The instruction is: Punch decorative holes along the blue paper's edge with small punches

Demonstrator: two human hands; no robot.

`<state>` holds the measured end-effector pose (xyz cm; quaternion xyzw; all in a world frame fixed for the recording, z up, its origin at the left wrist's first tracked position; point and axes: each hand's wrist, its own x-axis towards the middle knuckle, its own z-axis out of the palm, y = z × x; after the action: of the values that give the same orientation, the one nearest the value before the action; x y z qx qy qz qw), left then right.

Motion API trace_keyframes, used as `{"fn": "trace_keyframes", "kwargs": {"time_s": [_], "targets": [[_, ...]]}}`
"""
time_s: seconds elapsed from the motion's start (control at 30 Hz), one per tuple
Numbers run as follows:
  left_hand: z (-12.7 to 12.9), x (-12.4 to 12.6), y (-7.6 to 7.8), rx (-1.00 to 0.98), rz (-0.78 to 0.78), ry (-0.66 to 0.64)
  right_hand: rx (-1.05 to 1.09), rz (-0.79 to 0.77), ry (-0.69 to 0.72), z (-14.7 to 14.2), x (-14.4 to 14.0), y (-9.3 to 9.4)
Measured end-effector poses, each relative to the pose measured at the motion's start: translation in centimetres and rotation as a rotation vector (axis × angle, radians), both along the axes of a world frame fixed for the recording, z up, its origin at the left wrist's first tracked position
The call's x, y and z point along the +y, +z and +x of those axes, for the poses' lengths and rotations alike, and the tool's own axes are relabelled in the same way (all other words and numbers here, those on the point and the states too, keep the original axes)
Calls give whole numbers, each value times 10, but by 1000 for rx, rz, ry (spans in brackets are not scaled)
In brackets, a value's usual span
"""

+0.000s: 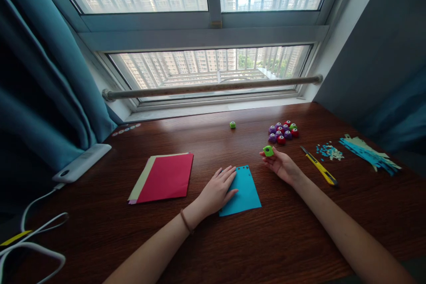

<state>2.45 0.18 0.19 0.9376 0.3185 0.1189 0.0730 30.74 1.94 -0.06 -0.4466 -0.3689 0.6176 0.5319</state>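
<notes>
My left hand [218,188] lies flat on a sheet of blue paper [246,193], fingers stretched out. A row of small punched holes runs along the paper's far edge, partly under my fingertips. To the right of the sheet, my right hand [281,164] is closed on a small green craft punch [268,151], held apart from the paper. Beyond that hand, several purple, red and green craft punches [281,140] stand in a cluster. Another green punch [232,124] sits alone farther back.
Left of the blue sheet lies a stack of red and cream paper [166,177]. On the right are a yellow utility knife [321,168], punched paper bits [329,151] and paper strips [369,153]. A white power strip [83,163] with a cable [40,222] is at far left.
</notes>
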Motion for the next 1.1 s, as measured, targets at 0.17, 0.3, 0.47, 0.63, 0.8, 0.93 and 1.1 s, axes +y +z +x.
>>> {"fn": "trace_keyframes", "kwargs": {"time_s": [0.17,0.3,0.47,0.63,0.8,0.93,1.1], "targets": [[-1,0,1,-30,-13,2,-216,120,-114,6,5,-5],[-1,0,0,-65,-21,16,-391,184,-271,22,14,-12],[-2,0,-2,-124,-11,33,-749,266,-467,46,21,-21],[-4,1,-5,-179,7,32,-1000,329,-526,59,25,-31],[-5,1,-5,-180,0,11,-1126,355,-571,67,31,-38],[-5,-1,-3,-143,-24,7,-1152,378,-599,69,34,-42],[-4,-4,6,-74,-31,-5,-1116,405,-611,64,31,-40]]}}
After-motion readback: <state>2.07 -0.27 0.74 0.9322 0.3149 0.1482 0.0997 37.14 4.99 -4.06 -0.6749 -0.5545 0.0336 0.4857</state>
